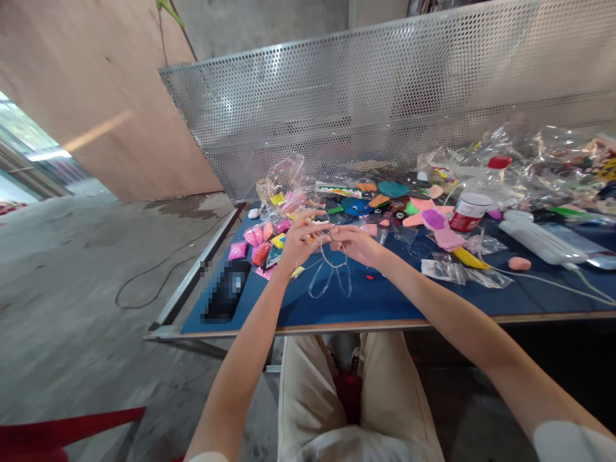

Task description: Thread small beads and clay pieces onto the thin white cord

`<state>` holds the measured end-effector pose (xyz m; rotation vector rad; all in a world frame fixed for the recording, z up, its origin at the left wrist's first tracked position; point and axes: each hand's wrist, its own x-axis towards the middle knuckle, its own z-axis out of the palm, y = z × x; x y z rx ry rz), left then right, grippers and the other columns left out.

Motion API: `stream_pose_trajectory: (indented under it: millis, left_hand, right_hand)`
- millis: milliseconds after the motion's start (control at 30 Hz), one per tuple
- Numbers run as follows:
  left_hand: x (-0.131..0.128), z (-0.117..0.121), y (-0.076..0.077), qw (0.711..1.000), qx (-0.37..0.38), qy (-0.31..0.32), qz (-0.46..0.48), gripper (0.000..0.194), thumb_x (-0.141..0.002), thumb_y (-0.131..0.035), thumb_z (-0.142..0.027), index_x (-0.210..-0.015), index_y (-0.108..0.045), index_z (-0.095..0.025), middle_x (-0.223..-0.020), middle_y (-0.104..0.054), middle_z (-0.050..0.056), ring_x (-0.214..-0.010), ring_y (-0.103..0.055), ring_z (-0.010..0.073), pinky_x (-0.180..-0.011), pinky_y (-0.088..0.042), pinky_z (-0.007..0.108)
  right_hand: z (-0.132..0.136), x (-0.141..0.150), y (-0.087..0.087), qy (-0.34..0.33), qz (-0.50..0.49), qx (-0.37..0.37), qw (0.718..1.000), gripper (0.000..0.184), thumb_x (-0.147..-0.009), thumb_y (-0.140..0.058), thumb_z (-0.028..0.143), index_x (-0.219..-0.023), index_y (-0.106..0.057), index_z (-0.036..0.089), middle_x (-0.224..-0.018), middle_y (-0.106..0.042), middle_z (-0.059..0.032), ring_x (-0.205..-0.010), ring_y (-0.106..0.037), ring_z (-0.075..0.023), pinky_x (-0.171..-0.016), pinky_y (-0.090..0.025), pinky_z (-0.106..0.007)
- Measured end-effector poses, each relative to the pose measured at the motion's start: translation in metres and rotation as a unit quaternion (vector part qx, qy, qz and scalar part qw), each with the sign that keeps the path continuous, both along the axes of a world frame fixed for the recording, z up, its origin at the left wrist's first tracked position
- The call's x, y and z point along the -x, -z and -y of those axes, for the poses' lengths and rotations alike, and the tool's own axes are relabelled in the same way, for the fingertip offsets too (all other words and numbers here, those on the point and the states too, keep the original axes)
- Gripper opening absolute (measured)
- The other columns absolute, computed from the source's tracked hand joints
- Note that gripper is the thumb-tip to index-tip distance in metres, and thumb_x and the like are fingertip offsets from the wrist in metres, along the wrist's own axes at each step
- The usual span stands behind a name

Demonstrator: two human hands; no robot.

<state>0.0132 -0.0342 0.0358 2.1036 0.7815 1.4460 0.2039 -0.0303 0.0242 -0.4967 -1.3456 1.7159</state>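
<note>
My left hand [301,239] and my right hand [355,244] meet above the blue table top [385,298], fingertips pinched together on a small clear plastic packet [328,245] with a thin wire or string loop hanging from it. Clear plastic strips [332,281] lie on the table just below the hands. Small bags of coloured clay [262,244] in pink, orange and yellow sit right by my left hand. What the packet contains is too small to make out.
Shaped clay pieces [423,215] in blue, pink, green and orange lie behind the hands. A red-labelled jar [468,213], a white bottle [536,240], crumpled clear wrappers [529,170] and a perforated metal screen [385,96] stand at the back. A blurred dark object [226,290] lies at the table's left.
</note>
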Motion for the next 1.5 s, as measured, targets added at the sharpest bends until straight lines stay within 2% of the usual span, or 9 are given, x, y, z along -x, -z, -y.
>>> stream_pose_trajectory:
  millis: [300,433,633,800,900,1033,1167,1367,1500]
  left_hand:
    - [-0.004,0.003,0.015,0.989,-0.067,-0.122,0.048,0.027,-0.084,-0.078,-0.053,-0.080,-0.084,-0.027,-0.084,-0.077,0.005,-0.082,-0.068,0.0206,-0.082,-0.055,0.035]
    - [-0.006,0.008,0.017,0.998,0.011,-0.061,0.022,0.035,-0.081,-0.080,-0.057,-0.072,-0.082,-0.023,-0.070,-0.076,0.003,-0.065,-0.066,0.0172,-0.067,-0.054,0.030]
    - [0.009,-0.004,0.016,0.987,0.148,0.046,-0.047,0.038,-0.081,-0.079,-0.055,-0.098,-0.084,-0.021,-0.096,-0.082,0.008,-0.080,-0.075,0.0208,-0.075,-0.061,0.032]
    - [0.032,-0.020,-0.002,0.974,0.126,-0.078,0.168,0.041,-0.091,-0.068,-0.057,-0.109,-0.077,-0.022,-0.109,-0.079,0.008,-0.095,-0.076,0.0212,-0.089,-0.063,0.037]
    - [0.035,-0.015,-0.021,0.982,0.141,-0.030,0.121,0.044,-0.086,-0.074,-0.056,-0.114,-0.076,-0.022,-0.113,-0.078,0.010,-0.101,-0.076,0.0225,-0.092,-0.062,0.036]
    - [0.022,-0.006,-0.032,0.960,0.267,0.081,-0.004,0.042,-0.083,-0.080,-0.052,-0.110,-0.078,-0.020,-0.110,-0.079,0.012,-0.103,-0.076,0.0262,-0.088,-0.062,0.036]
    - [0.004,-0.008,-0.025,0.924,0.360,0.123,0.033,0.037,-0.083,-0.081,-0.046,-0.106,-0.079,-0.017,-0.103,-0.080,0.013,-0.093,-0.078,0.0243,-0.084,-0.063,0.036]
    - [0.002,-0.013,-0.009,0.894,0.400,0.138,0.148,0.030,-0.078,-0.087,-0.036,-0.093,-0.070,-0.016,-0.093,-0.080,0.009,-0.088,-0.078,0.0207,-0.086,-0.062,0.033]
    - [0.009,-0.013,-0.006,0.875,0.431,0.157,0.154,0.032,-0.076,-0.089,-0.033,-0.086,-0.063,-0.017,-0.086,-0.080,0.007,-0.081,-0.078,0.0194,-0.078,-0.061,0.029]
  right_hand:
    - [0.002,0.005,0.001,0.146,0.024,-0.131,0.980,0.023,-0.070,-0.083,0.038,-0.070,-0.068,0.021,-0.071,-0.061,0.0016,-0.069,-0.052,-0.0130,-0.072,-0.043,-0.030]
    - [0.005,0.005,0.002,0.225,0.060,-0.210,0.950,0.022,-0.076,-0.080,0.041,-0.073,-0.069,0.021,-0.075,-0.066,-0.0004,-0.071,-0.055,-0.0144,-0.070,-0.045,-0.031]
    - [-0.014,-0.005,0.006,0.233,0.051,-0.184,0.954,0.026,-0.073,-0.080,0.044,-0.070,-0.067,0.021,-0.067,-0.062,0.0020,-0.064,-0.053,-0.0125,-0.065,-0.046,-0.029]
    - [-0.021,-0.018,0.000,0.246,0.070,-0.197,0.946,0.023,-0.071,-0.081,0.041,-0.069,-0.069,0.022,-0.069,-0.064,0.0013,-0.066,-0.054,-0.0127,-0.065,-0.044,-0.028]
    - [-0.018,-0.020,-0.004,0.265,0.072,-0.236,0.932,0.019,-0.074,-0.080,0.038,-0.070,-0.070,0.022,-0.071,-0.066,0.0005,-0.069,-0.057,-0.0138,-0.068,-0.046,-0.030]
    - [-0.018,-0.015,-0.001,0.256,0.036,-0.202,0.945,0.016,-0.073,-0.078,0.037,-0.070,-0.070,0.023,-0.071,-0.066,0.0013,-0.068,-0.056,-0.0134,-0.068,-0.046,-0.030]
    - [-0.019,-0.009,0.007,0.277,0.057,-0.219,0.934,0.017,-0.074,-0.077,0.039,-0.072,-0.071,0.024,-0.071,-0.067,0.0013,-0.069,-0.056,-0.0146,-0.069,-0.046,-0.031]
    - [-0.009,-0.009,0.005,0.347,0.132,-0.342,0.863,0.014,-0.085,-0.071,0.036,-0.077,-0.072,0.024,-0.078,-0.072,-0.0007,-0.071,-0.059,-0.0166,-0.076,-0.048,-0.034]
    - [-0.006,-0.010,0.004,0.318,0.151,-0.372,0.859,0.016,-0.089,-0.069,0.038,-0.080,-0.073,0.025,-0.080,-0.073,-0.0012,-0.076,-0.064,-0.0184,-0.078,-0.049,-0.035]
